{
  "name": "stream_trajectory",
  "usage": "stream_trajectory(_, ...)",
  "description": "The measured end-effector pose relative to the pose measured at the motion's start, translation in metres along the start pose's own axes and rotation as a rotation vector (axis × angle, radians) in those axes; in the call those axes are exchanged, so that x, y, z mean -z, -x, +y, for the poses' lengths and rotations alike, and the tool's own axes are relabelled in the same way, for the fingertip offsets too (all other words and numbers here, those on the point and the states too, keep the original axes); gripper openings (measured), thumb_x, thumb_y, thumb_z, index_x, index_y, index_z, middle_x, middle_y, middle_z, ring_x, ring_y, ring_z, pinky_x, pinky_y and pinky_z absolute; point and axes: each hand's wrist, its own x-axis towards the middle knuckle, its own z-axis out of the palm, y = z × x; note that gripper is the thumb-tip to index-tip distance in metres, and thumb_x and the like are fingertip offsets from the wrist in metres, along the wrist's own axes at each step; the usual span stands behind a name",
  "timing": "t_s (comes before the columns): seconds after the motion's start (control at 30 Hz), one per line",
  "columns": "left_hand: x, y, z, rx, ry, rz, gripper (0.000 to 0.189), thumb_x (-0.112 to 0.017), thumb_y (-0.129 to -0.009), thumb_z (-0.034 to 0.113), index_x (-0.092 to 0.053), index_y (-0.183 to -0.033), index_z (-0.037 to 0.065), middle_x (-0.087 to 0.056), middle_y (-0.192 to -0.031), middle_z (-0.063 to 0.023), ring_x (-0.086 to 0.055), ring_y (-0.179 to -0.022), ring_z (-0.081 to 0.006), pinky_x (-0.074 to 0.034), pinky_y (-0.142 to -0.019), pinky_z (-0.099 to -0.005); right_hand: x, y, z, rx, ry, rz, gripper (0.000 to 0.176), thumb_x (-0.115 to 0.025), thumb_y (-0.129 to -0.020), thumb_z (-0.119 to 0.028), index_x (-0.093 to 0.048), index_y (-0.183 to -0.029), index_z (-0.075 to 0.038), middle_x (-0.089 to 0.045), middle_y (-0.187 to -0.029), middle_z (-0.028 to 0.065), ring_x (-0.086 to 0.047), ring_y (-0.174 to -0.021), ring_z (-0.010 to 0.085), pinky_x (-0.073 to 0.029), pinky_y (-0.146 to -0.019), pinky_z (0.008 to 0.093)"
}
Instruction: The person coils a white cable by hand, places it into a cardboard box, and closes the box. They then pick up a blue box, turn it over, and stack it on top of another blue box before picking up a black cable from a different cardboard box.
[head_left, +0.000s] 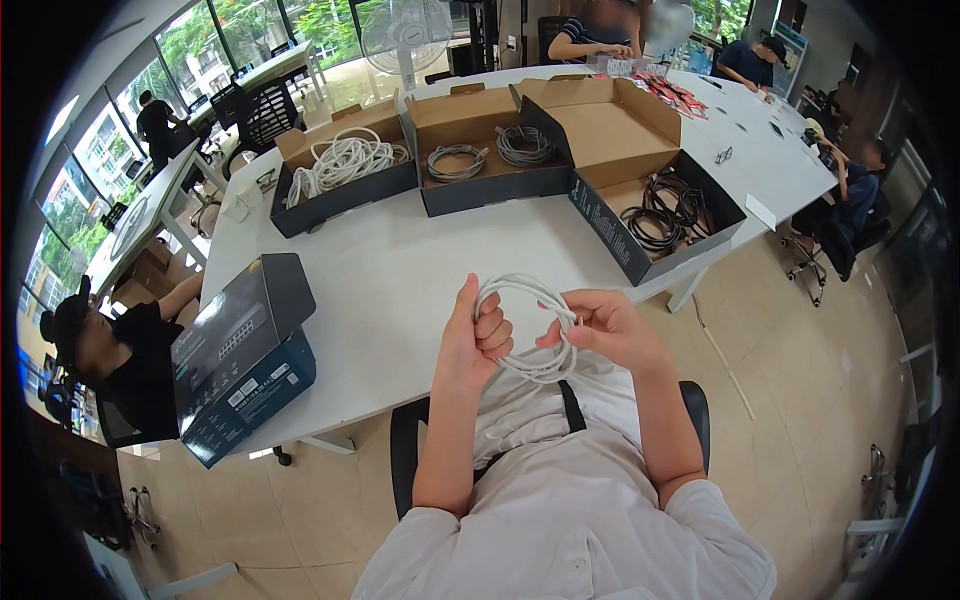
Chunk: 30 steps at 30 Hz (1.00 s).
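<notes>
A coiled white cable (535, 372) is held in front of my lap, just off the table's near edge. My left hand (478, 335) is wrapped round the left side of the loop, thumb up. On the right side, my right hand (605, 328) pinches the coil between thumb and fingers. Beyond my hands, three open boxes stand on the table: a left box (345, 198) with a heap of white cables (350, 160), a middle box (500, 190) with grey coils (524, 146), and a right box (655, 262) with black cables (668, 212).
A large dark box (245, 350) stands at the left edge of the white table (420, 270), beside a seated person (130, 350). Red packets (670, 95) lie at the far end, where other people sit. A fan (405, 35) stands behind the table.
</notes>
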Motion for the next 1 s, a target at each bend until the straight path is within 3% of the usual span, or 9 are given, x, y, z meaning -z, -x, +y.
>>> stream_trajectory(0.1, -0.003, 0.002, -0.002, 0.044, 0.029, -0.005, 0.048, -0.046, -0.101, 0.054, -0.047, -0.073, 0.014, -0.018, -0.052, 0.0089, -0.017, -0.043, -0.0058, -0.015, -0.040, -0.0239, -0.003, 0.003, 0.013, 0.024, -0.267, -0.141, 0.046, -0.077, -0.087, -0.022, -0.063, -0.119, 0.007, -0.072, -0.091, 0.0110, -0.070, -0.089, 0.0184, -0.054, -0.083, 0.0302)
stream_trajectory(0.2, -0.008, 0.006, -0.006, 0.099, 0.038, -0.037, 0.049, -0.046, -0.101, 0.055, -0.046, -0.074, 0.014, -0.019, -0.052, 0.0092, -0.018, -0.043, -0.0056, -0.016, -0.039, -0.0235, -0.004, 0.003, 0.033, 0.052, -0.375, -0.231, 0.056, -0.082, -0.080, -0.036, -0.064, -0.111, 0.007, -0.071, -0.080, 0.0108, -0.073, -0.079, 0.0236, -0.055, -0.086, 0.0367)
stream_trajectory(0.23, -0.003, 0.004, -0.009, 0.128, 0.062, -0.115, 0.049, -0.047, -0.100, 0.056, -0.046, -0.075, 0.015, -0.019, -0.052, 0.0097, -0.019, -0.043, -0.0051, -0.016, -0.039, -0.0232, -0.011, 0.003, 0.035, 0.082, -0.408, -0.219, 0.052, -0.082, -0.079, -0.039, -0.066, -0.101, 0.005, -0.069, -0.071, 0.0098, -0.072, -0.068, 0.0234, -0.057, -0.083, 0.0387)
stream_trajectory(0.47, -0.012, 0.015, -0.013, 0.211, 0.086, -0.063, 0.054, -0.044, -0.100, 0.059, -0.037, -0.066, 0.017, -0.019, -0.053, 0.0097, -0.018, -0.044, -0.0051, -0.016, -0.040, -0.0228, -0.019, 0.004, 0.064, 0.053, -0.739, -0.415, 0.046, -0.083, -0.077, -0.043, -0.067, -0.076, 0.000, -0.069, -0.070, 0.0092, -0.073, -0.070, 0.0269, -0.055, -0.090, 0.0451)
stream_trajectory(0.57, -0.010, 0.021, -0.013, 0.150, 0.075, -0.083, 0.050, -0.044, -0.101, 0.057, -0.042, -0.073, 0.015, -0.022, -0.055, 0.0090, -0.019, -0.044, -0.0043, -0.016, -0.040, -0.0224, -0.026, -0.013, 0.073, 0.188, -0.924, -0.609, 0.040, -0.080, -0.083, -0.034, -0.069, -0.082, 0.004, -0.070, -0.072, 0.0121, -0.073, -0.073, 0.0304, -0.053, -0.094, 0.0481)
stream_trajectory(0.7, -0.026, 0.049, -0.004, 0.014, 0.041, -0.034, 0.043, -0.040, -0.104, 0.052, -0.051, -0.096, 0.011, -0.030, -0.059, 0.0081, -0.021, -0.045, -0.0028, -0.016, -0.040, -0.0212, -0.042, -0.024, 0.077, 0.151, -0.992, -0.890, 0.034, -0.076, -0.086, -0.021, -0.070, -0.095, 0.011, -0.072, -0.079, 0.0184, -0.073, -0.081, 0.0374, -0.049, -0.100, 0.0496)
stream_trajectory(0.8, -0.001, 0.056, -0.010, -0.058, 0.031, -0.232, 0.044, -0.042, -0.103, 0.054, -0.051, -0.116, 0.013, -0.035, -0.065, 0.0076, -0.022, -0.047, -0.0032, -0.017, -0.041, -0.0211, -0.057, -0.029, 0.072, 0.092, -0.951, -1.028, 0.036, -0.077, -0.085, -0.018, -0.068, -0.098, 0.015, -0.071, -0.081, 0.0225, -0.072, -0.086, 0.0417, -0.047, -0.103, 0.0504)
stream_trajectory(0.9, 0.006, 0.072, -0.012, -0.125, 0.078, -0.295, 0.048, -0.040, -0.101, 0.057, -0.051, -0.115, 0.013, -0.035, -0.065, 0.0076, -0.023, -0.048, -0.0030, -0.018, -0.041, -0.0204, -0.073, -0.039, 0.073, 0.106, -0.960, -1.208, 0.047, -0.074, -0.089, -0.021, -0.059, -0.111, 0.018, -0.071, -0.085, 0.0244, -0.071, -0.089, 0.0429, -0.046, -0.104, 0.0521)
stream_trajectory(1.0, 0.003, 0.091, -0.011, -0.194, 0.121, -0.185, 0.051, -0.035, -0.101, 0.058, -0.049, -0.111, 0.010, -0.037, -0.065, 0.0071, -0.023, -0.044, -0.0017, -0.017, -0.038, -0.0188, -0.087, -0.042, 0.072, 0.082, -0.951, -1.266, 0.051, -0.069, -0.092, -0.020, -0.051, -0.121, 0.017, -0.071, -0.091, 0.0252, -0.071, -0.091, 0.0428, -0.046, -0.104, 0.0527)
